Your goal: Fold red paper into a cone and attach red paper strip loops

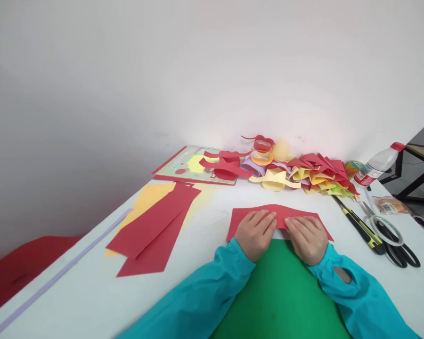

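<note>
A red sheet of paper (277, 212) lies across the near middle of the white table, its centre bulging up a little. My left hand (257, 233) grips its near edge, fingers curled over the top. Close beside it, my right hand (306, 237) pinches the same edge, with a small gap between the two hands. Both thumbs are hidden under the fingers or the paper. More red paper pieces (155, 221) lie overlapping to the left, on top of a yellow sheet (141, 207).
Behind stand cut paper shapes: a yellow crown-like band (273, 180) and a pile of folded paper (325, 172). A book (198, 165) lies back left. On the right are a utility knife (363, 230), scissors (399, 249), a tape roll (387, 230) and a bottle (378, 165). A purple strip (63, 270) runs along the left edge.
</note>
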A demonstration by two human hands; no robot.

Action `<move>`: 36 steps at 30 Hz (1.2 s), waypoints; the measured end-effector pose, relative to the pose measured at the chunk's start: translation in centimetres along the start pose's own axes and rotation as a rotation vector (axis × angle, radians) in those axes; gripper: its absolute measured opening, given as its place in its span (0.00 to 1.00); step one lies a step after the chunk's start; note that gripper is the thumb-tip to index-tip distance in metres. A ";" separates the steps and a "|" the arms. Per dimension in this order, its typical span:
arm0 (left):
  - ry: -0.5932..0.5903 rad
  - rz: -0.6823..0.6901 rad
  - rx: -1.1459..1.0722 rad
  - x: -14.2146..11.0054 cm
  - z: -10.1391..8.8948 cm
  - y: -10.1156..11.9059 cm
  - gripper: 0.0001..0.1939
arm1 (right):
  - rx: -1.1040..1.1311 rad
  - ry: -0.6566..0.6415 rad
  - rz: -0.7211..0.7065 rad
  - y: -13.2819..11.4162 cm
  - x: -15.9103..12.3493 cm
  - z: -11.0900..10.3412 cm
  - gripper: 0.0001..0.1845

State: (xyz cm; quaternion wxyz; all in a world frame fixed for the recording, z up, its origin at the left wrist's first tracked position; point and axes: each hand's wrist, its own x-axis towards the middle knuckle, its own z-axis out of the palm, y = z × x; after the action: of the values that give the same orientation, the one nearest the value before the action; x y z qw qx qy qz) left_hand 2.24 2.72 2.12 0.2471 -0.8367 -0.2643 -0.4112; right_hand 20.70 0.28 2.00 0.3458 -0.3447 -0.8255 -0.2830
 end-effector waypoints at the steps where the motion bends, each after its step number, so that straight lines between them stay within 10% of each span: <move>1: 0.006 0.010 -0.005 0.0 0.0 0.2 0.08 | 0.006 -0.021 -0.027 -0.2 0.0 0.1 0.16; 11: 0.026 0.050 0.004 0.2 -0.2 0.0 0.09 | -0.044 -0.044 -0.030 -0.3 0.1 -0.3 0.13; 26: 0.074 -0.098 0.129 -0.7 -0.8 -4.4 0.09 | -0.251 0.110 0.258 6.4 -2.8 0.4 0.06; 36: 0.060 -0.068 0.073 -0.1 -0.6 -2.6 0.09 | -0.032 -0.058 0.072 0.9 0.0 0.3 0.20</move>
State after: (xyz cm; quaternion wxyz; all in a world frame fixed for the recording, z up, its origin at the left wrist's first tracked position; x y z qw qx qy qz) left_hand 0.12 4.22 2.86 0.2709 -0.8049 -0.2999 -0.4344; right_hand 21.26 1.02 2.08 0.3261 -0.3875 -0.8177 -0.2734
